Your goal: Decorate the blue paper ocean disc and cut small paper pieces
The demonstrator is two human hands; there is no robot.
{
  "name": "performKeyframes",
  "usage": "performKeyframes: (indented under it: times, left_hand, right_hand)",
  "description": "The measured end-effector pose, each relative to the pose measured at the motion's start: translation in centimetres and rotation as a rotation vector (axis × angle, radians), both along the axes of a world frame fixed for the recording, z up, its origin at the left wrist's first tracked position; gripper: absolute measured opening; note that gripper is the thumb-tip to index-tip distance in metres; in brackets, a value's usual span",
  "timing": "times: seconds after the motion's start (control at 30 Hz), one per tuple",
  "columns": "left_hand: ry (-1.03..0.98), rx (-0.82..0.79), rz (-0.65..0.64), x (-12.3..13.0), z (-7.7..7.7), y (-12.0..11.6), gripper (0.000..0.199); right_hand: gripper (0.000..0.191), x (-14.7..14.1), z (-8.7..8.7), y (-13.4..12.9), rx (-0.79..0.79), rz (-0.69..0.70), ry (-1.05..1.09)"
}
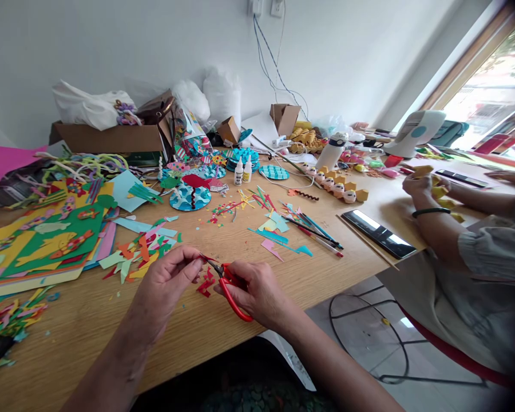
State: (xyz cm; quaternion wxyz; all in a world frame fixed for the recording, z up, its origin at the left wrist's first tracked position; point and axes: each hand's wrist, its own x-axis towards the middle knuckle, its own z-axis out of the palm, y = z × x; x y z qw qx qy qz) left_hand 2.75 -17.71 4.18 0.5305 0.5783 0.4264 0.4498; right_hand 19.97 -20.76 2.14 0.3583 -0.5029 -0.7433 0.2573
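Note:
My right hand [257, 292] is closed on the red-handled scissors [236, 300], whose dark blades point left toward my other hand. A small piece of red paper [208, 259] is pinched between the fingertips of my left hand [171, 277]. The blade tips meet that piece; whether they are parted there is too small to tell. Red paper scraps [206, 281] lie on the table just below the blades. Left of my left hand is a heap of coloured paper offcuts [143, 249].
Stacked coloured sheets [47, 240] lie at left. Glue bottles [242, 170] stand behind a blue disc with a red paper fish [193, 197]. Pencils [317, 232], a phone [377, 233] and a wooden stick [367, 241] lie at right. A co-worker's hands [427, 191] hold yellow pieces.

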Motion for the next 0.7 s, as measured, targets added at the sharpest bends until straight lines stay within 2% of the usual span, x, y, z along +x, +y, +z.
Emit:
performKeyframes:
  times: [0.7]
  left_hand:
    - [0.023,-0.001,0.029,-0.46,0.33,-0.08,0.006]
  right_hand:
    - [0.039,0.19,0.54,-0.33,-0.076,0.039,-0.028]
